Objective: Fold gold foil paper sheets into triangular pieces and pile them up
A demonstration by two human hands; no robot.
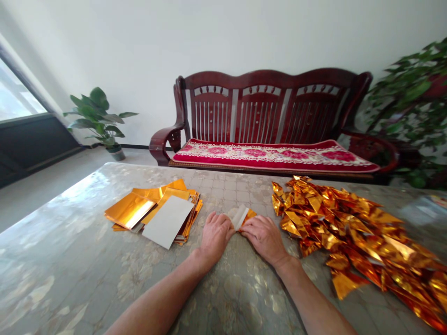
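Between my hands, low over the middle of the table, is a partly folded sheet of gold foil paper (240, 217), its pale grey back showing with a gold edge on the right. My left hand (217, 232) pinches its left side with curled fingers. On the other side my right hand (262, 236) grips the near right corner, fingers closed. To the left lies a loose stack of flat gold foil paper (131, 208), with one sheet (168, 222) on top turned grey side up. A large heap of folded gold foil pieces (335, 214) spreads over the right side.
A patterned, glossy cover lies over the table (139, 284). Beyond its far edge stands a dark red wooden bench (258, 107) with a floral cushion (275, 156). Clear plastic (424, 209) lies at the far right. Potted plants (99, 116) flank the bench.
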